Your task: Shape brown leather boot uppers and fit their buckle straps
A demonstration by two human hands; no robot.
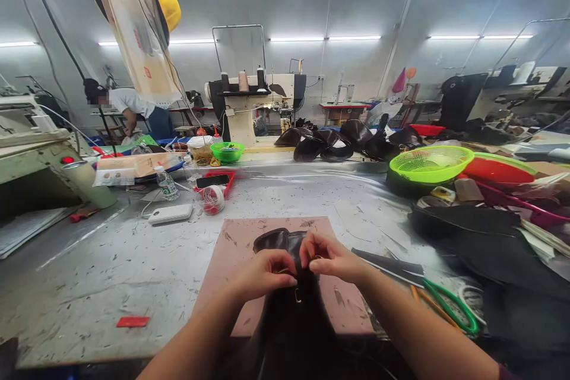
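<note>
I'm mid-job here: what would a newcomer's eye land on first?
Probably the lime-green mesh basket at the right, or the yellow cap hanging at upper left. Front and centre, the left hand and right hand also draw attention, fingering a dark leathery piece over a pink board.

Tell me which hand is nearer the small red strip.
Left: the left hand is right of the strip, at the dark leather; the right hand is farther right.

Open tabletop (133, 261) lies left; rightward, green-handled scissors (449, 306) apparently block passage.
</note>
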